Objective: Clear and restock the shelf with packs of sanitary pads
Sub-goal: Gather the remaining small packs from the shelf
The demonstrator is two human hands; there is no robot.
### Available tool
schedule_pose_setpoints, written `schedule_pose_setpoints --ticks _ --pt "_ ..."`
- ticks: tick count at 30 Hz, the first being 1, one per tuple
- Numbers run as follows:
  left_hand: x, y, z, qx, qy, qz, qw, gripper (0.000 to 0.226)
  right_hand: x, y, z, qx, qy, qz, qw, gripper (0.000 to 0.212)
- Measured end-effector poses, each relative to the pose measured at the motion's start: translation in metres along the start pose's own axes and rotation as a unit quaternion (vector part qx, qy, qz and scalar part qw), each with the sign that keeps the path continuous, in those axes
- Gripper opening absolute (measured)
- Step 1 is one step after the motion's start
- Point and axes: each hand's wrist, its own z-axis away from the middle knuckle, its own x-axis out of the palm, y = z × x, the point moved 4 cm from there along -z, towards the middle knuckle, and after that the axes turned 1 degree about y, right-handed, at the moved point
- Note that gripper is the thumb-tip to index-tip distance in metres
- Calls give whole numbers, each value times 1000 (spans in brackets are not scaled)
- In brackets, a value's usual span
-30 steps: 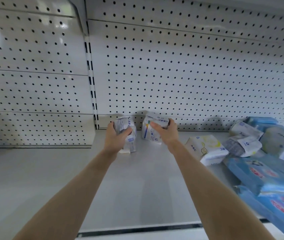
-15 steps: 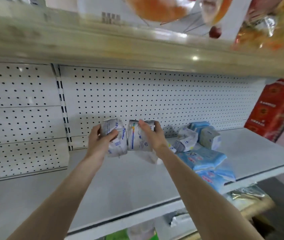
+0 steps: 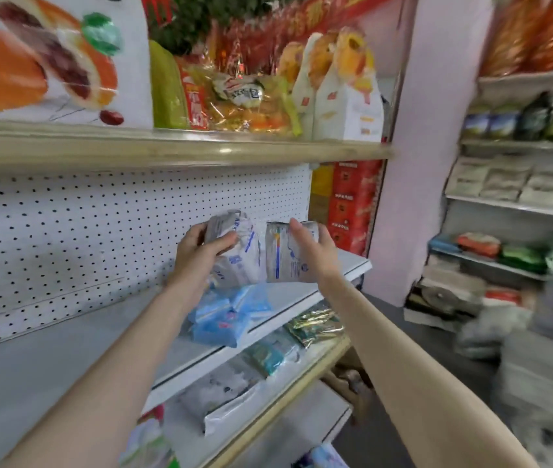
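A person's left hand (image 3: 201, 255) is gripping a white pack (image 3: 243, 261) of sanitary pads, with the fingers curled over its top and the thumb across its face. The right hand (image 3: 315, 256) is clasping a second white pack (image 3: 285, 265), fingers wrapped round its far edge. Both packs are being held side by side, touching, above the white shelf (image 3: 66, 359) near its right end. Blue packs (image 3: 224, 319) are lying heaped on the shelf directly beneath them, at its front edge.
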Motion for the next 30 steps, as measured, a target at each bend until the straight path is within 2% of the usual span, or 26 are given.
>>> schedule_pose_setpoints --ticks 3,8,9,11,13,14,17,18,21,25,28,30 --pt "73 0 21 -5 -48 2 999 29 -77 -16 14 -8 58 24 998 74" --pt "224 -14 84 -29 -110 21 993 37 -248 -35 33 -10 123 33 992 46" --pt "250 -20 96 -37 -120 27 992 35 -279 -36 36 -9 134 37 990 45" --pt "285 -28 112 -46 -135 39 989 35 -320 -37 43 -2 148 34 988 60" --pt "346 -43 137 -61 -174 39 982 38 -389 -38 51 -4 182 36 983 59" --pt "363 -44 143 -60 -183 34 981 35 -407 -39 52 -5 188 34 982 56" --pt "425 -48 158 -65 -214 42 974 19 -470 -43 54 4 215 37 976 68" --pt "442 -49 160 -65 -221 45 972 19 -487 -42 52 4 223 47 974 63" --pt "493 -66 160 -75 -241 44 967 27 -535 -29 43 0 245 48 968 34" --pt "549 -99 141 -91 -260 48 960 44 -577 -5 14 14 260 63 964 31" --pt "587 -120 111 -89 -265 56 959 50 -603 6 -24 18 264 75 961 33" --pt "616 -134 78 -78 -264 62 959 50 -620 12 -63 13 261 92 961 27"
